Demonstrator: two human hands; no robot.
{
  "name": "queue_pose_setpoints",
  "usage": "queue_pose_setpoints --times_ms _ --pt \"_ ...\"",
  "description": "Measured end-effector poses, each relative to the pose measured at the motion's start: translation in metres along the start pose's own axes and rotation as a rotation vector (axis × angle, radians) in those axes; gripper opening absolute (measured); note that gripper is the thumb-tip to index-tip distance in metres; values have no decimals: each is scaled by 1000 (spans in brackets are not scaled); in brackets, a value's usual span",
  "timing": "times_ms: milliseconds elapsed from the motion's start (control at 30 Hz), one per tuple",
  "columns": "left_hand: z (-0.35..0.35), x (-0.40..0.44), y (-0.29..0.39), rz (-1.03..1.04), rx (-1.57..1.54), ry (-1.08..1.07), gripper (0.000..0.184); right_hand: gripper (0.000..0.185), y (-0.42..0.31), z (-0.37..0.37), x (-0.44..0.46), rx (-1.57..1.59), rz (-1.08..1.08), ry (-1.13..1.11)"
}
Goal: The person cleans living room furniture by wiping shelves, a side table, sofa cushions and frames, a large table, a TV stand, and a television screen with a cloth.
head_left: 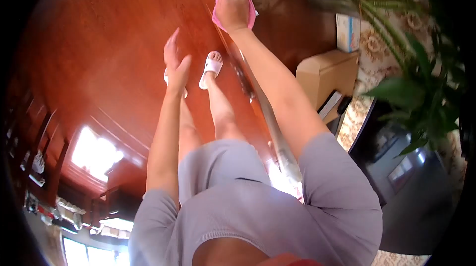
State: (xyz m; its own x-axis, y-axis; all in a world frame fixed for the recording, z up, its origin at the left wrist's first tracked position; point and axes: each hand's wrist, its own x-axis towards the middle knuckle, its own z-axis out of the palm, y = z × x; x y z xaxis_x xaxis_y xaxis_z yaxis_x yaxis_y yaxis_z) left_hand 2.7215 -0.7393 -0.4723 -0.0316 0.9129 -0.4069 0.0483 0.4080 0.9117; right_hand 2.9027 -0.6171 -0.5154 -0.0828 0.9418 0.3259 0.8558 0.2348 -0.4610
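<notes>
My right hand (233,8) is stretched far forward, pressing a pink cloth (251,16) against the edge of a dark glossy wooden cabinet (277,23). Cloth shows on both sides of the palm and beyond the fingertips. Lower and to the left, my left hand (177,63) hangs in the air over the reddish wooden floor (114,33). Its fingers are extended, the thumb stands apart, and nothing is in it.
On the cabinet side are a cardboard box (322,70), a small white-and-blue box (348,33), a white remote-like object (329,104) and a black television (416,191). A leafy plant (406,90) overhangs from the right. My slippered foot (210,70) is on the floor beside the cabinet.
</notes>
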Motion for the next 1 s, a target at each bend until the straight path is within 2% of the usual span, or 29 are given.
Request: queue_pose_setpoints --times_ms 33,100,167,233,333,400,467,533,600,733,800,867,1000 --pt "-23 -26 -28 -48 115 -79 62 60 -1 -2 -12 -16 41 -6" --pt "-67 -81 -73 -250 140 -205 58 59 -9 -12 -34 -75 162 56" --pt "-120 -133 -126 -319 266 -292 49 59 -4 -20 -66 -154 256 131" --pt "-156 -161 -108 -376 530 -434 47 59 2 -31 -99 -215 390 214" --pt "-209 -186 -130 -479 529 -463 45 59 21 -59 -160 -273 475 263" --pt "-229 -190 -129 -471 598 -474 45 61 23 -88 -208 -273 598 259" --pt "-236 -189 -123 -457 649 -481 44 60 26 -115 -260 -283 613 241" --pt "-231 -191 -116 -429 553 -400 43 59 29 -140 -317 -271 628 218" --pt "-217 -196 -111 -388 602 -419 43 58 28 -170 -373 -250 645 189" --pt "-168 -225 -113 -455 651 -423 40 53 31 -221 -483 -290 681 177" --pt "-140 -249 -134 -483 541 -390 35 53 40 -246 -541 -252 680 108" --pt "-107 -274 -150 -481 622 -437 32 52 43 -270 -596 -297 640 147" --pt "-1 -351 -140 -596 679 -696 35 55 35 -310 -707 -256 851 181"
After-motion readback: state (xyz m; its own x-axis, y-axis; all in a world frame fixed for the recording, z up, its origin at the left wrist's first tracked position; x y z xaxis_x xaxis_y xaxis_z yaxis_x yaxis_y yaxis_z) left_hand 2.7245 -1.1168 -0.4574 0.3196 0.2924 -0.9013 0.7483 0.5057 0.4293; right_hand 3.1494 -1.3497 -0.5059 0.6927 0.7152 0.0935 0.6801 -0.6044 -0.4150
